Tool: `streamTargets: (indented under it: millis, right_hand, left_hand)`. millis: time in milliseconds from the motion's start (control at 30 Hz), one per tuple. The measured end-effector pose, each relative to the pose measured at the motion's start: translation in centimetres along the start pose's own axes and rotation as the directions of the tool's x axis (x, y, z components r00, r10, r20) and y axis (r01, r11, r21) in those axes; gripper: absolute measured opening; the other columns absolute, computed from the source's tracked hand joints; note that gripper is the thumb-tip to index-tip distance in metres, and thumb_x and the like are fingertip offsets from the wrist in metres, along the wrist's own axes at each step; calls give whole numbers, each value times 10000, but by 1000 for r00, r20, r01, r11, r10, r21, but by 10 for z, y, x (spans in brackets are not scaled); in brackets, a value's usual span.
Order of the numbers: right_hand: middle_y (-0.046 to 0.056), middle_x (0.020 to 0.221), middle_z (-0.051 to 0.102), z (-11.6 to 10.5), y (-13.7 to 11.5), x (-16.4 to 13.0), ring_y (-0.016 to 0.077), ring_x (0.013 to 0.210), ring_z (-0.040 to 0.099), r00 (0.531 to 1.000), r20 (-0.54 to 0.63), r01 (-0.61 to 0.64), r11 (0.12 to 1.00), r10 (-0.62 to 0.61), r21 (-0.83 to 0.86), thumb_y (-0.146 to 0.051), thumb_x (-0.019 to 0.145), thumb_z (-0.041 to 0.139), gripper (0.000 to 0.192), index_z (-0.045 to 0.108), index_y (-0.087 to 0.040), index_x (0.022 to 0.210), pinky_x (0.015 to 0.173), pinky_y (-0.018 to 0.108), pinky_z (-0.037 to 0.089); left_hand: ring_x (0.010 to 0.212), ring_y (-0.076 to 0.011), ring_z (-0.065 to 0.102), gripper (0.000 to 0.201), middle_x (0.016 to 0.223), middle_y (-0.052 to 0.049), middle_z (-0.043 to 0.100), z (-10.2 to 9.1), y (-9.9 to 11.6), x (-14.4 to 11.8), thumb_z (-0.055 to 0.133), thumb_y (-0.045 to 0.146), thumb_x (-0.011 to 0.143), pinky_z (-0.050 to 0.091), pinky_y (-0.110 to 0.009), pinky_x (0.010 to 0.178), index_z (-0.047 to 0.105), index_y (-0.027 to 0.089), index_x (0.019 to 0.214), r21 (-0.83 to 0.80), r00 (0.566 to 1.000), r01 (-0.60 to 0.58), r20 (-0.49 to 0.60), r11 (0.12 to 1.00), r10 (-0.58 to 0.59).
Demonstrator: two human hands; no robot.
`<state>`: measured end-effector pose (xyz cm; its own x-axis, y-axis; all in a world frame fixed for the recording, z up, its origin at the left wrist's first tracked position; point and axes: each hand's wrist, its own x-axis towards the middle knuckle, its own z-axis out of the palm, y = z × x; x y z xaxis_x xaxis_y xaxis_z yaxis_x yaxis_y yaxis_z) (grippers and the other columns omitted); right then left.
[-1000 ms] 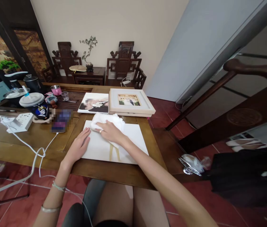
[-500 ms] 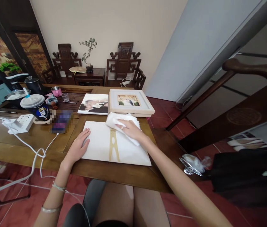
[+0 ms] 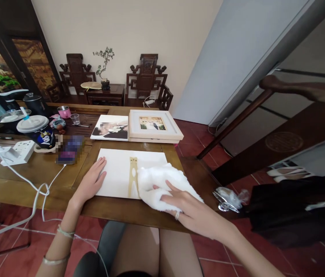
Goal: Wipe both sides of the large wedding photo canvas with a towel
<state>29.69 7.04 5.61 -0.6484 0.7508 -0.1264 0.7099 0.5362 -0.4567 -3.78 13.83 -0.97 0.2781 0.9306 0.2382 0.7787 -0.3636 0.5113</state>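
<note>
A white rectangular panel (image 3: 115, 173) lies flat near the front edge of the wooden table. On its face is a tan forked strip (image 3: 133, 175) with an oval hole, like a picture-frame stand. My left hand (image 3: 93, 179) rests on the panel's left edge, fingers stretched out. My right hand (image 3: 182, 204) grips a fluffy white cloth (image 3: 165, 179), bunched partly under the fingers. The cloth covers the panel's right part and hangs over its near right corner.
Behind the panel lie a photo print (image 3: 110, 127) and a white-framed picture (image 3: 155, 125). To the left are a phone (image 3: 70, 149), a lidded cup (image 3: 40, 130), a power strip (image 3: 21, 152) and white cables (image 3: 43, 188). A wooden chair (image 3: 254, 142) stands at right.
My right hand has drawn the cloth from the panel's far edge toward me and to the right, onto the near right corner. My left hand stays on the left edge.
</note>
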Motion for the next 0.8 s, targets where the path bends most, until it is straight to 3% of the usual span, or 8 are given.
streamTargets:
  millis: [100, 300, 467, 600, 700, 800]
  right_hand:
    - [68, 1228, 638, -2, 19, 15, 314, 1383, 302, 998, -32, -45, 998, 46, 51, -231, 899, 393, 318, 627, -225, 1114, 1026, 457, 392]
    - [78, 1269, 617, -17, 72, 84, 326, 1337, 383, 976, -213, -8, 991, 37, 136, -319, 903, 447, 320, 658, -217, 1121, 1046, 475, 345]
    - [96, 1296, 596, -34, 79, 119, 318, 1250, 482, 954, -282, -60, 987, 101, 152, -393, 927, 420, 370, 640, -204, 1157, 1030, 476, 347]
    - [106, 1247, 624, -25, 73, 108, 358, 1335, 371, 951, -282, -94, 986, 131, 141, -348, 916, 428, 345, 643, -208, 1145, 1033, 508, 332]
    - [98, 1130, 678, -11, 61, 75, 339, 1363, 333, 972, -212, -82, 990, 105, 117, -262, 891, 410, 350, 644, -204, 1146, 1043, 498, 338]
    - [92, 1209, 645, -2, 39, 32, 323, 1336, 386, 985, -119, -106, 986, 121, 132, -263, 866, 421, 383, 629, -212, 1184, 1033, 479, 373]
  left_hand:
    - [1411, -241, 289, 527, 1508, -114, 354, 0, -1, 1, 343, 394, 951, 239, -447, 1164, 416, 136, 1404, 0, 1000, -3, -2, 1000, 3]
    - [1415, -223, 282, 521, 1506, -119, 356, 1, -3, 0, 348, 376, 949, 224, -437, 1170, 421, 119, 1396, -19, 1000, -2, 0, 1000, 2]
    - [1414, -216, 284, 518, 1501, -115, 369, 1, -4, 0, 356, 378, 945, 225, -419, 1171, 431, 123, 1390, -18, 1000, 7, -6, 1000, -7]
    - [1413, -215, 287, 517, 1499, -113, 372, 1, -4, 0, 361, 382, 943, 227, -421, 1171, 437, 127, 1386, -23, 1000, 6, -6, 1000, -6]
    - [1412, -216, 289, 520, 1499, -117, 371, 1, -4, 1, 359, 384, 944, 223, -422, 1172, 436, 119, 1385, -23, 1000, 7, -9, 1000, -7]
    - [1409, -219, 296, 528, 1497, -128, 372, 1, -3, 0, 362, 388, 944, 226, -417, 1172, 437, 105, 1383, -22, 1000, 11, -11, 1000, -12]
